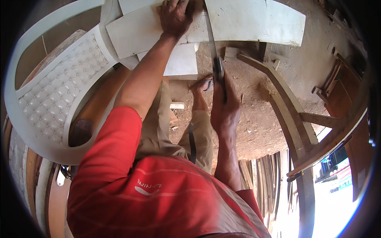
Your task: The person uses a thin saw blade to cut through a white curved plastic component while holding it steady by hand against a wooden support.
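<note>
A long white board (254,22) lies crosswise at the top of the view. On its left part my left hand (174,19) bears down with bent fingers; its fingertips run up to the picture's edge. My right hand (225,104) is wrapped around the dark handle of a handsaw (211,41). The narrow blade points away from me and passes across the board just right of my left hand. Where the teeth meet the board is hard to make out. Under the long board sits another white panel (180,63).
A white chair frame with a tufted back (65,87) stands close on the left. To the right is a wooden frame (285,91) with angled legs. Wood strips (264,174) are stacked at lower right. Scraps litter the dirt floor (254,135), where my foot rests.
</note>
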The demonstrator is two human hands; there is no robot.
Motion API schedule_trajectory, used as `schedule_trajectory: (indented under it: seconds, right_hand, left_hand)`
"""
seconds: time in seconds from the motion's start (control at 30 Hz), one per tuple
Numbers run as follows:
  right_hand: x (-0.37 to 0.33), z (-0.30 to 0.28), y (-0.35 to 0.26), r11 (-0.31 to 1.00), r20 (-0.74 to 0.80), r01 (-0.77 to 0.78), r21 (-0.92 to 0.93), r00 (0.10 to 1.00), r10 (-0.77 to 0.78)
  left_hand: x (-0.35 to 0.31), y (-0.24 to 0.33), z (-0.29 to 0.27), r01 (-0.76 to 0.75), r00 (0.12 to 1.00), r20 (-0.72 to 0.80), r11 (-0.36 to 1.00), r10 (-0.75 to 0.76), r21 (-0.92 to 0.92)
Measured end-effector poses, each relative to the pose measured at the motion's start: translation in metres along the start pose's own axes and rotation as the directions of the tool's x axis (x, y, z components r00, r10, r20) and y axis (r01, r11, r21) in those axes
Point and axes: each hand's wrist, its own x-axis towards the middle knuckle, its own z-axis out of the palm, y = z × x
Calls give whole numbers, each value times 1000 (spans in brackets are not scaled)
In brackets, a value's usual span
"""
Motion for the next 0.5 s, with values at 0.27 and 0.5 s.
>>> schedule_trajectory:
  seconds: [0.27, 0.5]
  right_hand:
    - [-35, -18, -1, 996, -74, 89, -10, 993, -90]
    - [10, -5, -25, 995, -59, 96, 26, 994, -94]
  left_hand:
    - [-4, 1, 5, -1, 1000, 23, 995, -1, 98]
    - [-2, -1, 5, -61, 989, -138, 998, 56, -33]
